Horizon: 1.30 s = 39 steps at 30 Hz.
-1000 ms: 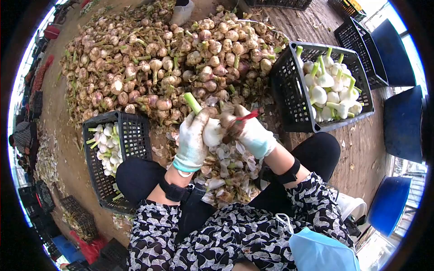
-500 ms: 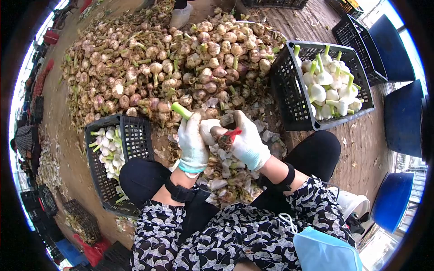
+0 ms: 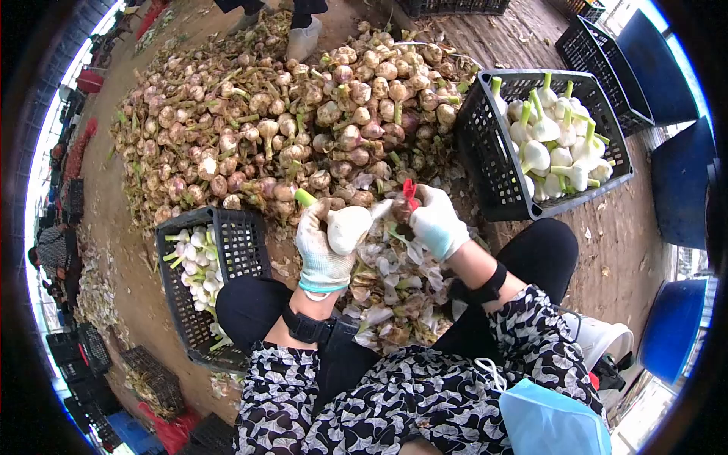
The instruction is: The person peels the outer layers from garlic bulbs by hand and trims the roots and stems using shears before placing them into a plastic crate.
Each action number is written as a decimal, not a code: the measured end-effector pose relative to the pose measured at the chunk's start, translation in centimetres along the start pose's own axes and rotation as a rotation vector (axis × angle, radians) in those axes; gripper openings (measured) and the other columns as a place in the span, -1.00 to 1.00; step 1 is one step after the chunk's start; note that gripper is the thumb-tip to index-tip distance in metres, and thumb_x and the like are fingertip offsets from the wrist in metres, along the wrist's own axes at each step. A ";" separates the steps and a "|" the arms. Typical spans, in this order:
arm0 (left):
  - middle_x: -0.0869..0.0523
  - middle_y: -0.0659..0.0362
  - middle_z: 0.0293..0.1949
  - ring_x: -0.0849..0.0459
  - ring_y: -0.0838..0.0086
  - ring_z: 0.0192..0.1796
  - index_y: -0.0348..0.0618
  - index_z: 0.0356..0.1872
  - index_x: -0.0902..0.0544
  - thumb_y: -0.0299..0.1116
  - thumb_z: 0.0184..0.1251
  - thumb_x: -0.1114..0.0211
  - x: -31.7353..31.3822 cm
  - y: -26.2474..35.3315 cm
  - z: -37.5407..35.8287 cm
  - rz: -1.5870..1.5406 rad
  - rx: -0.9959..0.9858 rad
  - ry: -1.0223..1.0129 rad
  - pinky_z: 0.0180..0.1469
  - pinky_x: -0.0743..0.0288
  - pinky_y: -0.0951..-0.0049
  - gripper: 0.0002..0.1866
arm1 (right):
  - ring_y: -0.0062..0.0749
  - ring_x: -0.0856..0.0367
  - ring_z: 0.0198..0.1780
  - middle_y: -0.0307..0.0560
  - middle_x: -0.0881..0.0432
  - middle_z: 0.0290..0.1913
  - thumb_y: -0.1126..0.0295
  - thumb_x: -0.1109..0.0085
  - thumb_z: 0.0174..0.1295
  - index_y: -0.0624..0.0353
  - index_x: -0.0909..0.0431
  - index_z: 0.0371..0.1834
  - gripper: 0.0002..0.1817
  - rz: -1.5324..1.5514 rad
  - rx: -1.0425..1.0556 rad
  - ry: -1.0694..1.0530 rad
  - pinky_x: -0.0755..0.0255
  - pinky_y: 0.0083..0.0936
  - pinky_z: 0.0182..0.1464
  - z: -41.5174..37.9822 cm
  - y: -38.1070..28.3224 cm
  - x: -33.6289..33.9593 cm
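My gloved left hand is closed around a garlic bulb, its white skin facing up and its green stem poking out past the fingers. To the right, my gloved right hand is bent closed near a brownish piece with a red strip at the fingertips; I cannot tell what that piece is. A pale wisp of skin shows between the bulb and the right fingers. Below both hands lies a heap of peeled garlic skins. Beyond them spreads a large pile of unpeeled garlic.
A black crate of clean white garlic stands at my right, and a smaller-looking black crate with garlic at my left knee. A person's shoe is behind the pile. Blue tubs line the right side.
My right hand has moved right, away from the bulb, which now shows more of its white side. The person's feet behind the pile show more fully; the whole view has shifted slightly.
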State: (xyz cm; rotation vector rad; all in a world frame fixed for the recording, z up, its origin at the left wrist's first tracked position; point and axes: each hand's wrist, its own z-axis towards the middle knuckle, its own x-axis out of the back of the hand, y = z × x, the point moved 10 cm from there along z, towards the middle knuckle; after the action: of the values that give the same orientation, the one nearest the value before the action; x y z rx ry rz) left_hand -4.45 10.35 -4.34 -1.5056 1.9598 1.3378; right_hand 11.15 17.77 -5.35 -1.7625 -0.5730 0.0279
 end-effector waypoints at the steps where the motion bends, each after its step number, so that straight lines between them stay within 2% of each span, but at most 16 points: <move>1: -0.66 0.07 -0.43 -0.69 0.29 -0.35 -0.18 -0.34 -0.55 -0.30 0.33 -0.01 0.1 0.2 0.2 0.009 0.002 -0.003 -0.26 -0.64 0.30 -0.79 | -0.17 -0.62 -0.31 0.16 -0.62 -0.36 0.46 -0.04 0.12 0.32 -0.55 -0.24 -0.80 -0.020 -0.087 -0.095 -0.44 -0.40 -0.21 0.1 1.1 0.0; 9: -0.71 0.04 -0.39 -0.70 0.17 -0.27 -0.22 -0.38 -0.63 -0.22 0.21 -0.13 0.5 -2.0 1.0 -0.115 0.180 -0.091 -0.16 -0.62 0.20 -0.74 | -0.04 -0.58 -0.03 0.20 -0.59 -0.10 0.41 -0.22 0.07 0.29 -0.44 0.05 -0.56 0.120 0.537 -0.252 -0.41 -0.36 0.05 -3.2 -8.1 -1.5; 13: -0.69 0.05 -0.27 -0.67 0.20 -0.19 -0.10 -0.24 -0.60 -0.12 0.25 -0.16 1.4 -1.3 1.1 -0.181 0.147 -0.013 -0.18 -0.60 0.14 -0.73 | -0.01 -0.63 -0.24 0.16 -0.61 -0.36 0.50 -0.19 -0.01 0.19 -0.55 -0.11 -0.68 -0.152 0.388 -0.195 -0.50 -0.33 -0.17 -3.0 -6.0 -2.2; 15: -0.67 0.07 -0.23 -0.66 0.21 -0.15 -0.10 -0.21 -0.58 -0.11 0.31 -0.16 2.5 -0.9 1.3 -0.201 0.147 0.218 -0.18 -0.60 0.12 -0.73 | -0.45 -0.60 -0.39 -0.12 -0.62 -0.46 0.55 -0.11 0.07 0.24 -0.57 -0.19 -0.79 -0.327 0.466 -0.717 -0.49 -0.51 -0.24 -7.0 -5.3 -6.7; 17: -0.67 0.08 -0.24 -0.66 0.22 -0.16 -0.11 -0.18 -0.57 -0.13 0.33 -0.14 2.6 -0.7 1.4 -0.140 0.068 0.204 -0.16 -0.60 0.15 -0.73 | -0.47 -0.60 -0.27 -0.11 -0.63 -0.32 0.38 -0.22 0.12 0.29 -0.50 -0.05 -0.67 -0.425 0.475 -0.667 -0.47 -0.54 -0.18 -5.9 -3.5 -6.8; 19: -0.65 0.10 -0.21 -0.64 0.31 -0.19 -0.18 -0.13 -0.54 -0.19 0.41 -0.09 1.6 -1.1 0.8 0.068 0.051 0.076 -0.11 -0.54 0.34 -0.73 | -0.52 -0.56 -0.29 0.00 -0.61 -0.31 0.21 -0.32 0.07 0.28 -0.46 -0.13 -0.57 0.388 0.159 -0.290 -0.47 -0.46 -0.26 -2.4 -3.7 -3.4; 20: -0.64 0.10 -0.20 -0.63 0.35 -0.18 -0.20 -0.11 -0.54 -0.16 0.40 -0.10 0.6 -0.9 0.2 0.285 -0.025 -0.008 -0.08 -0.50 0.40 -0.70 | -0.65 -0.49 -0.22 -0.12 -0.58 -0.21 0.24 -0.27 0.18 0.32 -0.39 -0.01 -0.55 0.020 0.312 -0.193 -0.46 -0.54 -0.21 -1.8 -3.8 -2.8; 23: -0.59 0.07 -0.02 -0.59 0.54 -0.22 -0.31 0.12 -0.45 0.09 0.32 -0.13 -3.5 1.5 -2.3 0.866 -0.348 -0.182 -0.10 -0.43 0.57 -0.38 | -0.52 -0.54 -0.18 -0.11 -0.60 -0.16 0.27 -0.26 0.16 0.29 -0.40 0.06 -0.53 0.285 0.218 -0.308 -0.44 -0.59 -0.11 -1.4 -2.1 -4.2; 25: -0.56 0.16 -0.02 -0.53 0.53 -0.09 -0.33 0.20 -0.38 0.04 0.27 -0.22 -2.2 2.8 -1.9 0.619 -0.305 -0.084 0.01 -0.38 0.63 -0.33 | -0.39 -0.54 -0.09 -0.04 -0.55 -0.02 0.22 -0.30 0.10 0.21 -0.40 0.10 -0.46 -0.060 0.366 -0.025 -0.47 -0.52 -0.07 -1.1 -5.8 2.2; 26: -0.41 -0.03 0.26 -0.55 0.47 -0.01 -0.29 0.32 -0.25 0.18 0.23 -0.17 -3.2 4.3 -3.4 0.749 -0.281 -0.015 0.07 -0.37 0.53 -0.16 | -0.32 -0.52 -0.03 -0.02 -0.50 0.04 0.21 -0.33 0.07 0.16 -0.38 0.13 -0.43 0.726 0.341 -0.173 -0.46 -0.46 -0.01 0.1 -5.2 4.0; 27: -0.54 0.05 0.06 -0.51 0.45 0.06 -0.33 0.24 -0.35 0.05 0.28 -0.18 -2.4 5.4 -3.2 0.588 -0.319 -0.006 -0.06 -0.49 0.56 -0.31 | -0.25 -0.50 0.04 -0.01 -0.44 0.11 0.21 -0.36 0.04 0.11 -0.36 0.16 -0.38 1.508 0.265 -0.319 -0.46 -0.41 0.05 1.4 -4.6 5.4; 29: -0.54 0.04 0.06 -0.51 0.44 0.07 -0.36 0.19 -0.39 -0.05 0.31 -0.15 0.1 6.8 -1.7 0.521 -0.402 0.039 -0.01 -0.46 0.52 -0.39 | -0.16 -0.42 0.14 -0.01 -0.35 0.18 0.06 -0.35 0.03 0.06 -0.32 0.20 -0.31 1.368 0.472 -0.252 -0.39 -0.26 0.16 1.5 -7.7 8.2; 30: -0.54 0.05 0.06 -0.51 0.43 0.07 -0.40 0.16 -0.42 -0.14 0.33 -0.11 0.1 6.7 -2.2 0.443 -0.312 0.110 0.15 -0.30 0.50 -0.46 | -0.14 -0.46 0.11 -0.05 -0.44 0.11 -0.05 -0.29 0.05 0.08 -0.32 0.20 -0.29 1.295 0.570 -0.531 -0.36 -0.24 0.20 2.2 -8.9 5.7; 31: -0.54 0.05 0.06 -0.51 0.43 0.07 -0.40 0.16 -0.42 -0.14 0.33 -0.11 0.9 6.7 -1.8 0.437 -0.314 0.117 0.15 -0.30 0.50 -0.46 | -0.19 -0.52 0.05 -0.07 -0.54 -0.04 -0.13 -0.21 0.08 0.12 -0.31 0.22 -0.26 1.052 0.250 -0.230 -0.39 -0.28 0.14 3.9 -4.4 4.2; 33: -0.56 0.06 0.01 -0.51 0.45 0.03 -0.42 0.14 -0.43 -0.17 0.32 -0.13 2.1 7.0 -0.9 0.492 -0.358 0.090 0.10 -0.33 0.52 -0.48 | -0.38 -0.50 -0.39 -0.13 -0.61 -0.34 0.37 0.06 0.19 0.19 -0.48 -0.06 -0.72 -0.215 -0.083 0.095 -0.40 -0.43 -0.32 8.2 0.4 3.3; 39: -0.61 0.15 -0.11 -0.54 0.50 -0.05 -0.36 0.06 -0.52 -0.38 0.29 -0.14 1.2 6.8 -1.1 0.457 -0.315 0.019 0.05 -0.35 0.56 -0.64 | 0.13 -0.55 -0.01 0.35 -0.55 -0.05 0.35 -0.10 0.02 0.40 -0.43 -0.06 -0.58 -0.249 -0.305 0.251 -0.42 -0.27 -0.01 18.5 9.0 -4.9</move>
State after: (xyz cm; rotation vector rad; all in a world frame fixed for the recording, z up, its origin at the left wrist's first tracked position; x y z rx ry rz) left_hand -10.59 8.75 -1.50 -1.2324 2.2806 1.9000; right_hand 4.31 31.23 -20.14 -1.9366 -0.6325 -0.4693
